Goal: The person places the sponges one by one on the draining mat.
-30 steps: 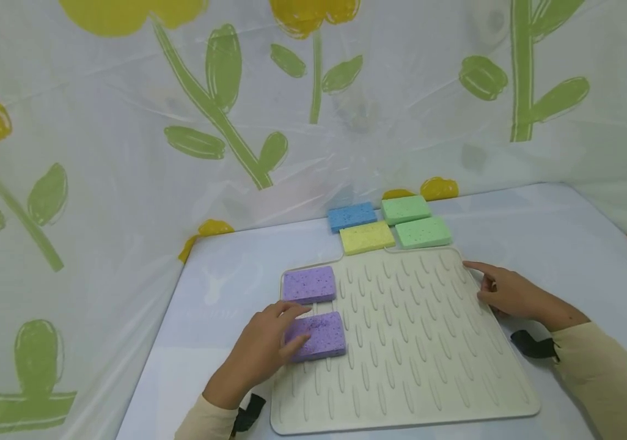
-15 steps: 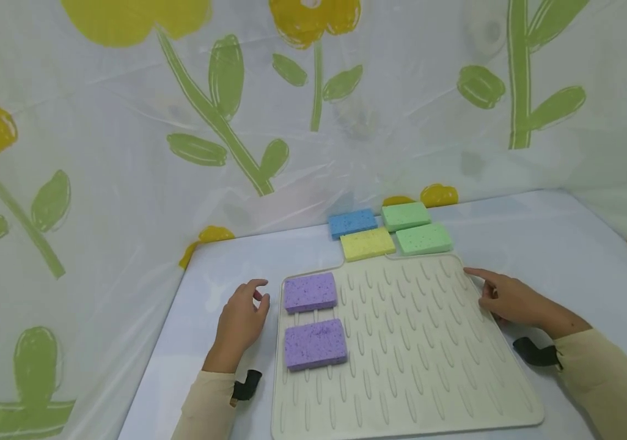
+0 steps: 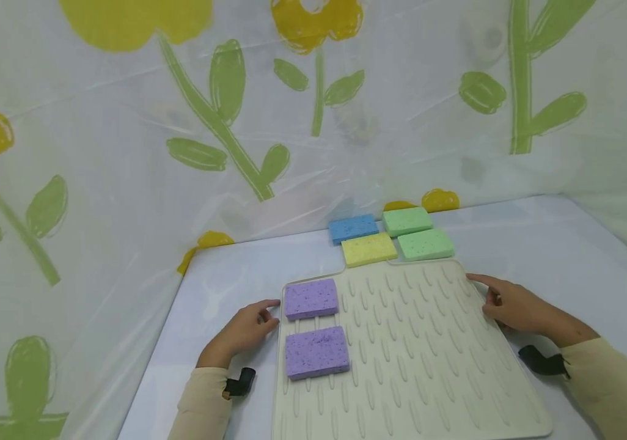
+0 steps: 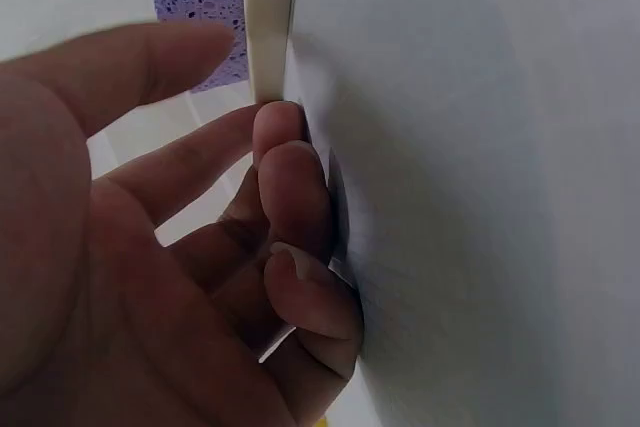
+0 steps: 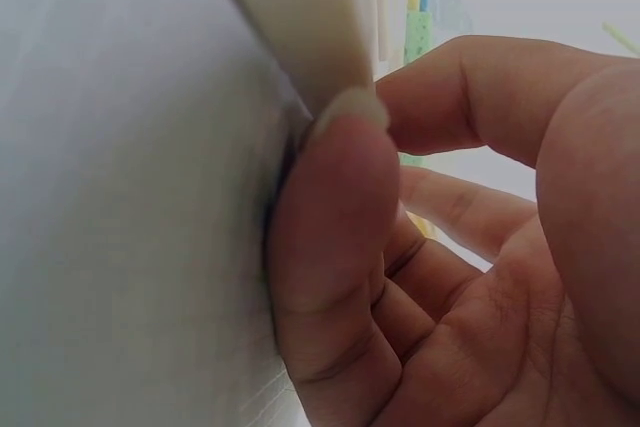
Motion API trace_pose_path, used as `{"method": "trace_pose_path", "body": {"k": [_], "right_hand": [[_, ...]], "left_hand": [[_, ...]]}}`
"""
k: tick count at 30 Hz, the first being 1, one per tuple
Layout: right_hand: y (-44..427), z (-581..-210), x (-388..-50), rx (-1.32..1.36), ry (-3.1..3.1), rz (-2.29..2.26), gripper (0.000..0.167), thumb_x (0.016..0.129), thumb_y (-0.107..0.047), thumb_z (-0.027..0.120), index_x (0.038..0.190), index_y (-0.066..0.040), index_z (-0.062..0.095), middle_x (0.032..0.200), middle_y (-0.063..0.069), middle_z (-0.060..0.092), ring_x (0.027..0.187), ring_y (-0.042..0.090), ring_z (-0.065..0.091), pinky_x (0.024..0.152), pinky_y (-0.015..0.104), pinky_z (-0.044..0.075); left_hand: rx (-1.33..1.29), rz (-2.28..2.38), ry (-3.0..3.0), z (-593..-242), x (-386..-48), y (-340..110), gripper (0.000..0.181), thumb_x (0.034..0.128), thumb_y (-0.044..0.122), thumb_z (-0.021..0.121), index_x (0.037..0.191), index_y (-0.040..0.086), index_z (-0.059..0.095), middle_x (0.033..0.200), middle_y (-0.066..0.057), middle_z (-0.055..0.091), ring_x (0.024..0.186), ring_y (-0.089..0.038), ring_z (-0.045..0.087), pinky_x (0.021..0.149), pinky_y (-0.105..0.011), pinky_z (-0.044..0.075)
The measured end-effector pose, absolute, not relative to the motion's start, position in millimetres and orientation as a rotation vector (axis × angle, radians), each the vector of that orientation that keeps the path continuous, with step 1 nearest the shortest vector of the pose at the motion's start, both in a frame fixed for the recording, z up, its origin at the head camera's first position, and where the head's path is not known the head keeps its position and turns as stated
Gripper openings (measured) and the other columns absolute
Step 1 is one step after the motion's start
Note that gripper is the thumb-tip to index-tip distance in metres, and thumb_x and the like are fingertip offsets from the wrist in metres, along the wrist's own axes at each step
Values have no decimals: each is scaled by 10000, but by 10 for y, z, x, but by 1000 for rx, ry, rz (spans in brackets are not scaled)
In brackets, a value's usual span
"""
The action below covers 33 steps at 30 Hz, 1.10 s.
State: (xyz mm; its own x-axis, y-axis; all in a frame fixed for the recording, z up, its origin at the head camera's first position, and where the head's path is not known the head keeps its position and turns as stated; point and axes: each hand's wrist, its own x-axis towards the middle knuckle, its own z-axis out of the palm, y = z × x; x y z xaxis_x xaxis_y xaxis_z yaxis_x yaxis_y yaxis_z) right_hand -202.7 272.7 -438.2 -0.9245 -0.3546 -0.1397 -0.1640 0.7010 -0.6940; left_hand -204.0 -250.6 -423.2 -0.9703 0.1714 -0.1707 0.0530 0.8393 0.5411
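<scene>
In the head view, a cream ribbed drying mat [image 3: 434,366] lies flat on the table. Two purple sponges, a rear one [image 3: 311,299] and a nearer one [image 3: 317,352], rest on its left side. At the mat's left edge is my left hand [image 3: 244,329], its fingertips against the rim. The left wrist view shows the left thumb [image 4: 190,52] just off the mat's face, in front of a purple sponge. My right hand [image 3: 519,308] holds the right edge; in the right wrist view a curled finger [image 5: 340,197] and the thumb meet at the rim.
Behind the mat sit a blue sponge [image 3: 353,228], a yellow sponge [image 3: 369,249], a rear green sponge [image 3: 407,221] and a nearer green sponge [image 3: 426,244]. A flowered curtain [image 3: 143,201] hangs along the table's back edge.
My left hand has let go of the nearer purple sponge, moved left off it, then come to the mat's left edge. The right hand stays at the right edge. The view has tilted slightly upward.
</scene>
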Motion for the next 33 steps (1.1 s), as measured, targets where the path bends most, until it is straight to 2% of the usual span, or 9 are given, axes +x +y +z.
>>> {"method": "trace_pose_path", "body": {"k": [11,19,24,28,31,33], "right_hand": [[2720,-4363,-2026,-429,2676,-1027,656,923,-14,523,1527,69,281,831,49,539,535,100,482,482,298,459],[2690,-4355,-2066,-422,2673,-928,661,937,-75,562,1522,61,288,811,40,553,553,126,509,492,297,450],[2661,-4257,-2156,-446,2729,-829,593,956,-97,550,1481,87,346,835,62,598,570,135,529,500,296,451],[2574,-4128,-2292,-461,2857,-757,509,947,-92,565,1413,84,460,917,129,620,692,173,555,564,322,469],[2476,-4033,-2417,-525,2937,-715,457,944,-89,591,1367,73,525,1039,203,620,872,272,604,701,420,524],[2419,-3985,-2500,-575,2979,-672,441,945,-96,609,1353,60,546,1146,253,596,1017,360,600,820,502,521]], "left_hand": [[265,845,2772,-4309,-2027,-2545,639,874,258,762,1448,101,530,942,5,545,792,-136,460,679,-280,393],[315,803,2776,-4290,-2028,-2581,633,899,232,733,1475,111,500,934,6,526,818,-134,454,708,-280,386],[315,779,2779,-4290,-2024,-2583,631,911,225,716,1491,136,483,938,8,513,818,-132,448,716,-279,380],[302,770,2776,-4297,-2021,-2560,627,921,231,703,1500,159,474,941,4,501,817,-134,447,723,-293,378],[284,763,2780,-4300,-2021,-2542,628,924,232,699,1505,170,467,940,2,498,820,-137,450,730,-305,381],[278,759,2784,-4301,-2021,-2532,628,925,229,698,1506,173,466,938,0,497,820,-139,449,734,-311,379]]}}
